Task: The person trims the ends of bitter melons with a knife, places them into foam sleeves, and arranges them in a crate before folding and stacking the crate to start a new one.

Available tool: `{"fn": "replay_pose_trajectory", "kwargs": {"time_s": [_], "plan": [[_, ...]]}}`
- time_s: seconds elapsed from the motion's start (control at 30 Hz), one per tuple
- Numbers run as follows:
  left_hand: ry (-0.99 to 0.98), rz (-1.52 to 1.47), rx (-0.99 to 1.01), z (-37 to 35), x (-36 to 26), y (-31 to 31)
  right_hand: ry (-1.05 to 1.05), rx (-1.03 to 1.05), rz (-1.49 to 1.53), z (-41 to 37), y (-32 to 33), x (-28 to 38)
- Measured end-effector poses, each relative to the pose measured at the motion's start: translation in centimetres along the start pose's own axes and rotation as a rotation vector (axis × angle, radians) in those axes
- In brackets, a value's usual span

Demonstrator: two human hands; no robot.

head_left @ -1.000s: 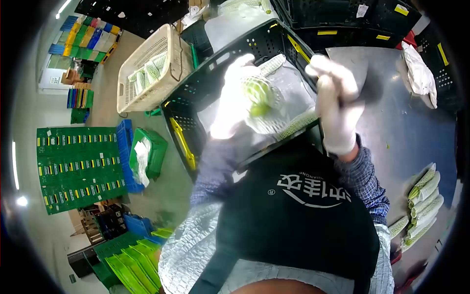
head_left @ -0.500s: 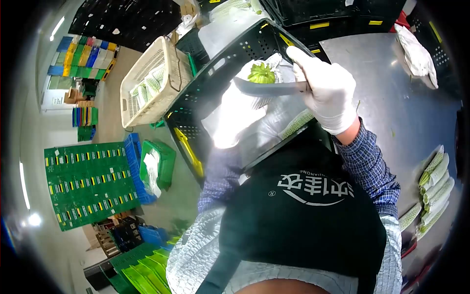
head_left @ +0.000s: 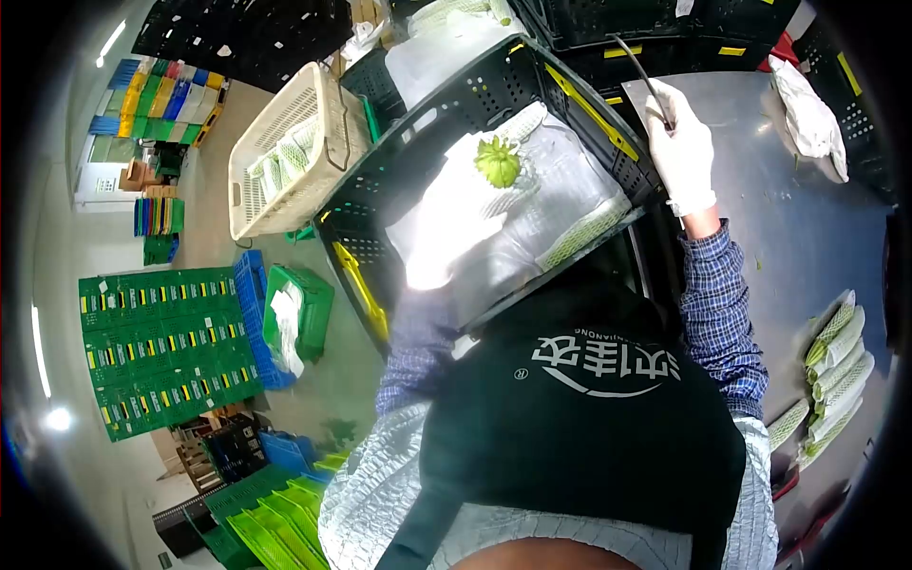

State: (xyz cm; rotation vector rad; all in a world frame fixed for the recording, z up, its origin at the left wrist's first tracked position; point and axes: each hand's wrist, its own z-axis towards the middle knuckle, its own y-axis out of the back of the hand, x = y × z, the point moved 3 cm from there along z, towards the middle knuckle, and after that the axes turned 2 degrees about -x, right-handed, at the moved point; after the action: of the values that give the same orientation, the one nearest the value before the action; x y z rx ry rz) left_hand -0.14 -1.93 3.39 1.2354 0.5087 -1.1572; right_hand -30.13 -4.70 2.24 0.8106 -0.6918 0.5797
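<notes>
My left hand [head_left: 446, 223], white-gloved and washed out by glare, is wrapped round a net-sleeved vegetable whose green leafy end [head_left: 498, 162] points up. It is over the black crate [head_left: 359, 195], which is lined with pale sheeting [head_left: 560, 161]. Another net-sleeved vegetable [head_left: 584, 233] lies along the crate's near side. My right hand [head_left: 682, 152], also gloved, grips a knife [head_left: 638, 68] to the right of the crate, above the metal table [head_left: 750, 199]. The knife's blade points up and to the left, away from the vegetable.
Several net-sleeved vegetables [head_left: 841, 370] lie on the table at the right, and a white cloth or glove [head_left: 806, 119] lies at its far side. A cream basket [head_left: 242, 185] stands left of the crate. Green bin [head_left: 313, 318] and stacked crates [head_left: 166, 347] are farther left.
My right hand has moved right with the knife, away from the vegetable's leafy end, and the blade has turned upward. My left hand still holds the vegetable in nearly the same place.
</notes>
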Motion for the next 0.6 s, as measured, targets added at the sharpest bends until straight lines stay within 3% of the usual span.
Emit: {"fn": "replay_pose_trajectory", "kwargs": {"time_s": [0.03,0.1,0.17,0.23,0.3,0.37,0.4,0.43,0.5,0.53,0.6], "plan": [[-0.05,0.089,0.028,0.4,0.3,-0.1,0.0,0.051,0.137,0.1,-0.6,1.0],[-0.155,0.25,0.041,1.1,0.1,-0.4,-0.465,0.502,0.382,-0.8,-1.6,3.3],[-0.26,0.398,0.022,1.9,-1.5,-0.6,-0.46,0.64,0.908,-3.3,-3.6,4.7],[-0.371,0.594,0.016,2.6,-3.3,-1.0,-0.818,0.899,1.652,-5.0,-6.5,5.1],[-0.439,0.675,-0.05,3.1,-4.7,-1.2,-0.739,0.76,1.502,-4.8,-5.6,5.9],[-0.305,0.719,-0.063,2.9,-3.2,-0.2,-0.658,0.732,1.436,-3.8,-4.9,7.0],[-0.278,0.624,-0.027,2.4,-1.7,0.5,-0.478,0.702,1.272,-2.5,-3.5,7.8],[0.174,-0.245,0.016,2.0,-2.3,0.2,-0.435,0.631,1.14,-2.1,-2.7,8.4],[0.32,-0.757,0.064,0.8,-1.6,-0.7,-0.31,0.519,1.095,-2.8,-3.3,8.6],[0.246,-0.637,0.155,0.2,-1.0,-1.4,-0.241,0.484,1.001,-3.6,-4.1,8.2],[0.222,-0.468,0.135,-1.2,-1.1,-3.6,-0.103,0.384,0.819,-4.8,-5.5,8.1]]}}
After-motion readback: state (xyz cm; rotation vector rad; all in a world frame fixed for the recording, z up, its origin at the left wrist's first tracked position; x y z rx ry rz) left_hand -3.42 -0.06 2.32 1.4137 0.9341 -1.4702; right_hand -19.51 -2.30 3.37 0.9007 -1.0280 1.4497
